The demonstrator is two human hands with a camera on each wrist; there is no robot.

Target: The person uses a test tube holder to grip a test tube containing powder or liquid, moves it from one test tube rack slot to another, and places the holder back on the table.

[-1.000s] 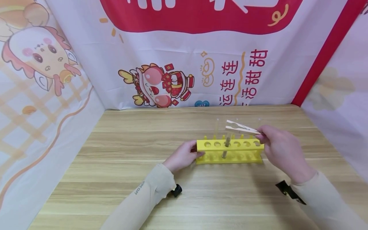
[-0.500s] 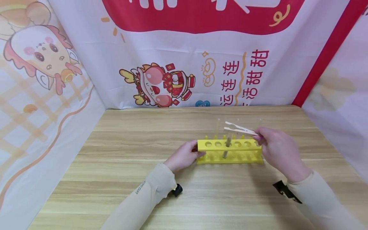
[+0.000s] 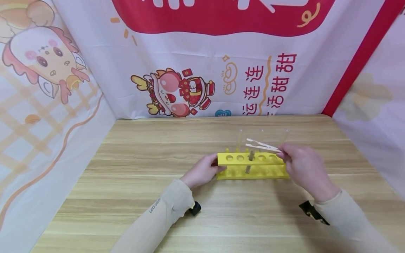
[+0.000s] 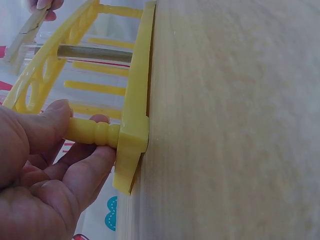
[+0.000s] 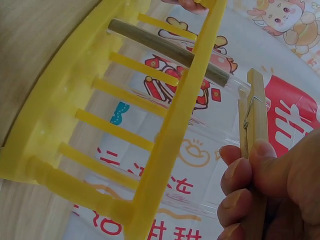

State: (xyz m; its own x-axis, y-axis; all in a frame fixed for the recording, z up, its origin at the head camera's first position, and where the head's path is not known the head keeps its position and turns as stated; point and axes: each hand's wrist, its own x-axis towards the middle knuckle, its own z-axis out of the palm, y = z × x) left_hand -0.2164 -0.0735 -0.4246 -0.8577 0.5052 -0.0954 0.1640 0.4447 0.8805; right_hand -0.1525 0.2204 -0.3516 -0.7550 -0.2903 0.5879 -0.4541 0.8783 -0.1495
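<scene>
My left hand (image 3: 202, 171) grips the end post (image 4: 92, 131) of a yellow test tube rack (image 3: 234, 161), thumb and fingers round it in the left wrist view. A test tube (image 5: 167, 50) with grey-brown contents stands in one of the rack's holes. My right hand (image 3: 305, 168) holds a wooden test tube clamp (image 5: 257, 115) by its handle, thumb on one side and fingers curled on the other. The clamp's front end is at the clear upper part of that tube; whether it encloses the glass I cannot tell.
Several clear test tubes, one of them a tube (image 3: 240, 138) at the rear, rise behind the rack's front row. Yellow pegs (image 5: 145, 67) line the rack's back. Beyond the wooden table (image 3: 152, 151) hangs a printed cloth (image 3: 190, 49).
My right hand has moved slightly left and down, bringing the clamp's front end lower and nearer the dark-filled test tube. My left hand stays on the rack, which has hardly moved.
</scene>
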